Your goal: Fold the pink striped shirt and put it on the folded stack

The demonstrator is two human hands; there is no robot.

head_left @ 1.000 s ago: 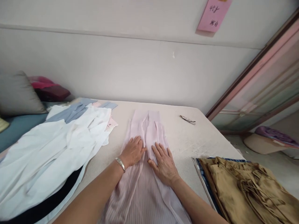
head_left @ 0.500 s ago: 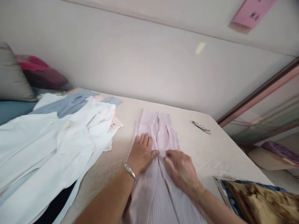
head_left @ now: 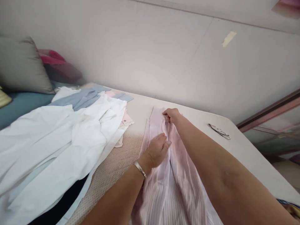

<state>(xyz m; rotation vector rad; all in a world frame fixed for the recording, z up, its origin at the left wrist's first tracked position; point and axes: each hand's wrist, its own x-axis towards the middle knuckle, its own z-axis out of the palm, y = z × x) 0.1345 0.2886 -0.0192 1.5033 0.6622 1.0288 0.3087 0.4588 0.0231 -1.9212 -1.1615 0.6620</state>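
A pale pink pinstriped pair of trousers (head_left: 159,175) lies lengthwise in front of me, waistband at the far end. My right hand (head_left: 172,115) reaches to that waistband and pinches its upper edge near the middle. Nearer to me, my left hand (head_left: 157,150) rests on the cloth beside the front opening, thumb apart from the fingers and fingertips slightly bent. A silver bracelet (head_left: 140,169) circles the left wrist. Part of the waistband is hidden behind the right hand and forearm.
To the left, white garments (head_left: 84,134) are spread in a pile, with a blue-grey garment (head_left: 84,97) on top. Glasses (head_left: 219,131) lie at the right on the pale table cover. A grey cushion (head_left: 23,65) stands far left, and a wall (head_left: 152,56) rises behind.
My right hand has moved from mid-trousers up to the waistband and taken hold there. My left hand has lifted from lying flat and turned on its side. The view has shifted left.
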